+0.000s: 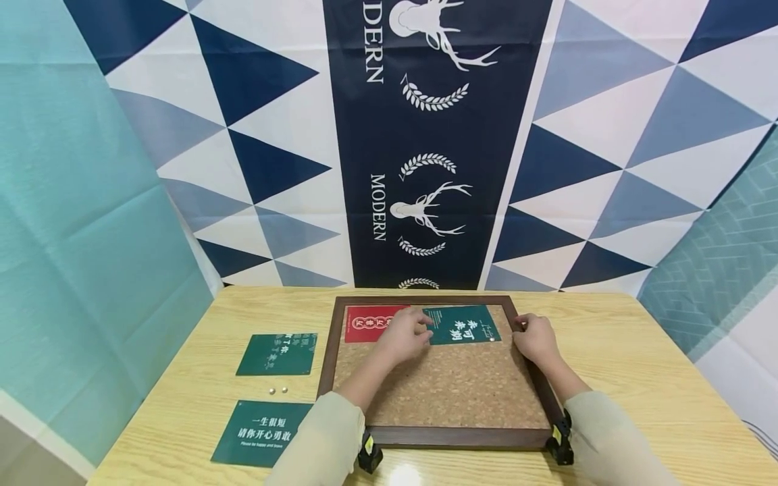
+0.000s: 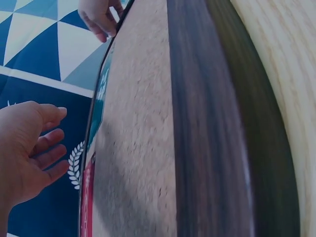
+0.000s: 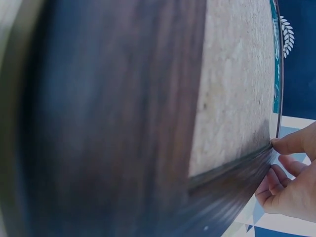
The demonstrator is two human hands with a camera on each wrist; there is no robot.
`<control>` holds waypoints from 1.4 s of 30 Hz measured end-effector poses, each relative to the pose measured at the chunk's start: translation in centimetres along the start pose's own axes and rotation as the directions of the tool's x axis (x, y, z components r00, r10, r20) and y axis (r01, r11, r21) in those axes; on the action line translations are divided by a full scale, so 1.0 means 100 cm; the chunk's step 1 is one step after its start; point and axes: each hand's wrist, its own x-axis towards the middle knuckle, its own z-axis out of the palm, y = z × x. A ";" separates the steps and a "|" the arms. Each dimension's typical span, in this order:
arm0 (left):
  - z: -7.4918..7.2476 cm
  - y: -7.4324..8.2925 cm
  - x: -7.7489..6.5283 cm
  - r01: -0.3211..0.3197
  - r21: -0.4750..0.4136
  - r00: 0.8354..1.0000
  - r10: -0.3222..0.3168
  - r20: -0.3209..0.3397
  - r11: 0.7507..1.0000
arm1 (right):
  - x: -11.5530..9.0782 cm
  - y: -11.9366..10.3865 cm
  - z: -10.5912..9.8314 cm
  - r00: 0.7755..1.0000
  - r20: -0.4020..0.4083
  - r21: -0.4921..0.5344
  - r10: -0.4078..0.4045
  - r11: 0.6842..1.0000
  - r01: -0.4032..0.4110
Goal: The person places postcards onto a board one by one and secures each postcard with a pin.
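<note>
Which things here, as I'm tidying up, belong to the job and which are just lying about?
Job, likely:
- corkboard
- red card
- green card beside it
- two loose green cards
- two studs

Just background, apparently:
- patterned cloth
- teal sheet

From my remote seat I'm seeing the corkboard (image 1: 450, 388) looking matt, speckled, slightly rough. Its frame (image 1: 458, 437) is showing dark wood grain, faint sheen. The red card (image 1: 375, 324) and green card (image 1: 446, 317) are looking like smooth printed paper. The table (image 1: 638, 378) is showing pale wood grain, throwing a glossy highlight. Studs (image 1: 272, 391) are looking shiny. Sleeves (image 1: 328, 432) are reading as matt cloth.
</note>
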 end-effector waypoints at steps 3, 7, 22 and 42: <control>-0.003 -0.005 -0.002 -0.017 0.038 1.000 0.018 -0.018 0.999 | 0.000 0.000 0.000 1.000 0.004 0.004 0.008 1.000 -0.008; -0.007 -0.011 -0.004 -0.009 0.067 1.000 0.011 -0.029 0.998 | 0.000 0.000 -0.001 1.000 0.004 -0.002 0.013 1.000 -0.013; -0.036 -0.023 -0.018 0.075 0.025 0.992 -0.072 -0.104 0.997 | 0.003 0.001 -0.001 1.000 0.022 -0.036 0.012 0.999 -0.011; -0.066 -0.046 -0.036 0.168 -0.005 0.971 -0.167 -0.171 0.986 | 0.006 0.001 -0.005 0.996 0.077 -0.078 0.035 0.997 -0.029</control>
